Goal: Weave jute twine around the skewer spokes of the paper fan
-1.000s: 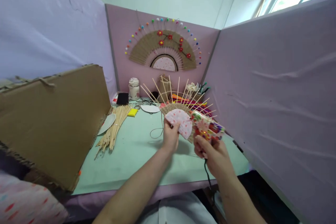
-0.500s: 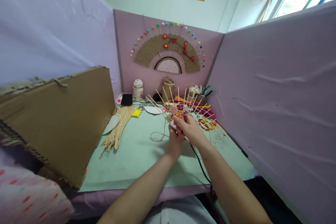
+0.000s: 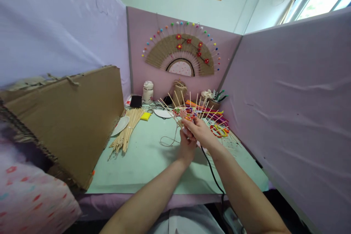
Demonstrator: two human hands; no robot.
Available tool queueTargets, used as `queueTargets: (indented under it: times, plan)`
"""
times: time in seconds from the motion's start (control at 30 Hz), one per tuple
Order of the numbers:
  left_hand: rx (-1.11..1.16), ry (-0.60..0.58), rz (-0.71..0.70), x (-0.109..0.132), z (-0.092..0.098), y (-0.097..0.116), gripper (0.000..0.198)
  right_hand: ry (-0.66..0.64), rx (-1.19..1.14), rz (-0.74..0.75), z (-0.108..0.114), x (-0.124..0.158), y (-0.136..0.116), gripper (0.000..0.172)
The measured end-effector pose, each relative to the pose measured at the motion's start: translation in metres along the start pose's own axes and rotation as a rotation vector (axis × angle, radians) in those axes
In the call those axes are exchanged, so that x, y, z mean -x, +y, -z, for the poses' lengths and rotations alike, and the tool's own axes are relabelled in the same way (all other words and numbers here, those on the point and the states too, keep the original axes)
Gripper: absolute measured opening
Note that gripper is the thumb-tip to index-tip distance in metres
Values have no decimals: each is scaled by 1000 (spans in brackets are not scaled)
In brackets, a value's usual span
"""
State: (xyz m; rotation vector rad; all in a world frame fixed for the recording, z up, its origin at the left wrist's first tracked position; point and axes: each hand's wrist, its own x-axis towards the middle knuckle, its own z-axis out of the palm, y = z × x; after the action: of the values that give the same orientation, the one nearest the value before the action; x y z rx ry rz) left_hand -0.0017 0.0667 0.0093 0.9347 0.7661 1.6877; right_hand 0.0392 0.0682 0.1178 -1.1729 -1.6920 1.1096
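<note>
In front of me, above the table, is a half-made stick fan (image 3: 183,112). Thin wooden sticks spread out from it, and colourful floral material covers its middle. My left hand (image 3: 188,145) is closed around its lower part from below. From above, my right hand (image 3: 202,131) presses its thumb and fingers together on the floral part, close to my left hand. Most of the fan's base is hidden by my hands. A black cord (image 3: 211,170) runs from beneath my hands over the table's front edge; its upper end is hidden. A loose string (image 3: 168,144) curls to the left.
A bundle of wooden sticks (image 3: 128,131) lies on the left beside a white disc (image 3: 120,125) and a leaning cardboard sheet (image 3: 68,117). Behind are a white jar (image 3: 148,92), a twine roll (image 3: 179,91) and coloured pipe cleaners (image 3: 223,120). A finished fan (image 3: 161,51) hangs on the partition.
The view has shifted slightly, so everything sits a little further right. Both hands keep their hold on the fan, with the right fingers still pressed on the floral part.
</note>
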Motion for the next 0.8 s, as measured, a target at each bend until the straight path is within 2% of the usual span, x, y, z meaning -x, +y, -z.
queueTargets:
  times: [0.43, 0.8]
  plan:
    - [-38, 29, -41, 1, 0, -5, 44, -8, 69, 25, 0, -5, 13, 45]
    - [-53, 17, -96, 0, 3, -14, 37, 9, 52, 16, -3, -3, 9, 41]
